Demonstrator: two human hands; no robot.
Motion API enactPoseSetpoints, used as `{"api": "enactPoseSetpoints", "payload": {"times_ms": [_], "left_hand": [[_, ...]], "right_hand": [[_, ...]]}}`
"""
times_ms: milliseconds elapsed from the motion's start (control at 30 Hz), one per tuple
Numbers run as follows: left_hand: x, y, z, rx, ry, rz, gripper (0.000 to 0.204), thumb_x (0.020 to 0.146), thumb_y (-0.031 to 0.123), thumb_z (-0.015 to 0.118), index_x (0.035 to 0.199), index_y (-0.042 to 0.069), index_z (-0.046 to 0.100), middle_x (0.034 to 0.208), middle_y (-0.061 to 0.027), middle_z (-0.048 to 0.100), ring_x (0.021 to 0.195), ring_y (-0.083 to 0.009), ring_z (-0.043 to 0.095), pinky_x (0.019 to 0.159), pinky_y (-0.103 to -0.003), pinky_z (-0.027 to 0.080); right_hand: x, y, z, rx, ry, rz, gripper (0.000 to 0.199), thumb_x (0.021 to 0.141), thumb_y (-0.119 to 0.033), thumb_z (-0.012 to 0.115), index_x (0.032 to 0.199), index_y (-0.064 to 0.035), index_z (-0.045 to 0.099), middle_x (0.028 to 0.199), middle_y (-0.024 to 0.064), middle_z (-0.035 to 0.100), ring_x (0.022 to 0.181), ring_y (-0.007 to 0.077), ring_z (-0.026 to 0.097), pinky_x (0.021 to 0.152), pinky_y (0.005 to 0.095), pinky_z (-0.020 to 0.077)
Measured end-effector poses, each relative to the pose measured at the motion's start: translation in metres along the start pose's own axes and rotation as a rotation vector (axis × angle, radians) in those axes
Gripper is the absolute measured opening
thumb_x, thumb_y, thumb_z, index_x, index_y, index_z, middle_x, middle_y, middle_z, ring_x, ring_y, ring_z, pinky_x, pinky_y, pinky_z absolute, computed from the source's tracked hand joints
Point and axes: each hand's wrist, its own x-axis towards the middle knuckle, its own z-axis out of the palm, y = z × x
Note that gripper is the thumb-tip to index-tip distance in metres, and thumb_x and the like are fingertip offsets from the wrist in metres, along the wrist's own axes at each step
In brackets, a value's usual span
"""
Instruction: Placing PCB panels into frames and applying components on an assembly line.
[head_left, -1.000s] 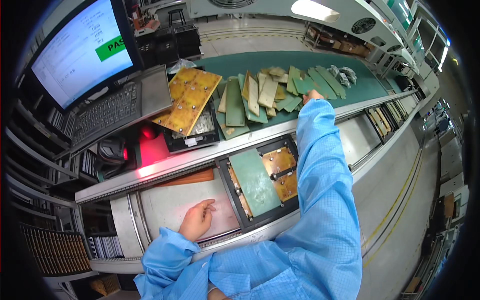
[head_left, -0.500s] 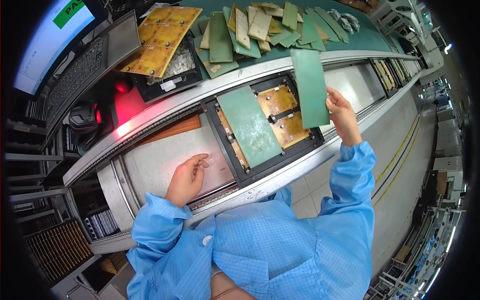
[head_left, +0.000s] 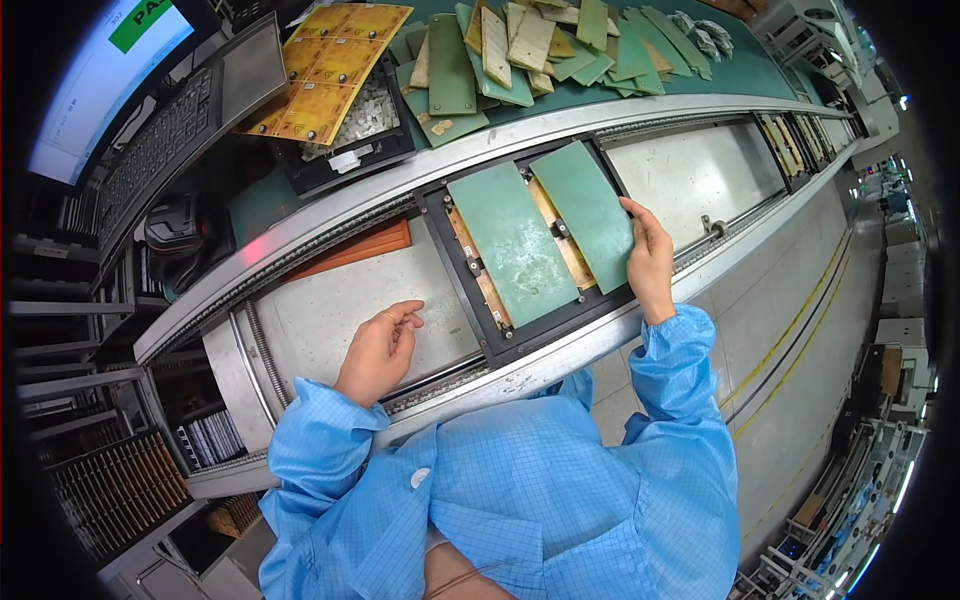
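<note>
head | we've swung right panel (head_left: 583, 210) over frame (head_left: 545, 330), right hand (head_left: 650, 258) pinching it | both halves mostly covered now | left hand (head_left: 380, 350) loose, empty

Only lettering I can read: large dark capitals on the green rectangular banner (head_left: 124, 40), last one cut off, on the black-framed flat monitor (head_left: 85, 105). Finer lines on its pale blue-white screen are too small for me. Can't make out key legends on the black, wide keyboard (head_left: 165, 128) either.
</note>
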Motion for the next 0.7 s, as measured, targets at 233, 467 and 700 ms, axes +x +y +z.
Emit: {"api": "enactPoseSetpoints", "payload": {"times_ms": [233, 467, 700], "left_hand": [[0.0, -0.001, -0.001, 0.04, -0.011, -0.005, 0.03, 0.096, 0.005, 0.051, 0.125, -0.001, 0.059, 0.099, -0.0116, 0.07, 0.084, -0.0156, 0.065, 0.074, -0.026, 0.05], [0.003, -0.003, -0.002, 0.051, -0.012, 0.021, 0.03, 0.095, 0.004, 0.052, 0.123, 0.0, 0.06, 0.101, -0.0115, 0.07, 0.092, -0.0178, 0.065, 0.079, -0.028, 0.05], [0.021, 0.088, -0.008, 0.371, 0.109, 0.43, 0.049, 0.085, 0.012, 0.067, 0.132, 0.003, 0.053, 0.134, -0.021, 0.05, 0.125, -0.0379, 0.05, 0.101, -0.043, 0.043]], "right_hand": [[-0.005, -0.006, -0.001, -0.408, 0.011, 0.006, 0.035, 0.098, -0.002, 0.046, 0.128, -0.0089, 0.063, 0.101, 0.0098, 0.064, 0.09, 0.02, 0.057, 0.086, 0.0297, 0.0454], [-0.012, -0.008, -0.015, -0.739, 0.167, -0.384, 0.038, 0.096, 0.001, 0.048, 0.128, -0.0108, 0.063, 0.1, 0.0091, 0.062, 0.089, 0.0219, 0.057, 0.084, 0.0302, 0.0457], [-0.008, 0.01, -0.076, -0.188, -0.177, -0.167, 0.023, 0.092, 0.004, 0.053, 0.109, -0.0006, 0.068, 0.104, 0.0076, 0.061, 0.098, 0.019, 0.058, 0.086, 0.0294, 0.046]]}}
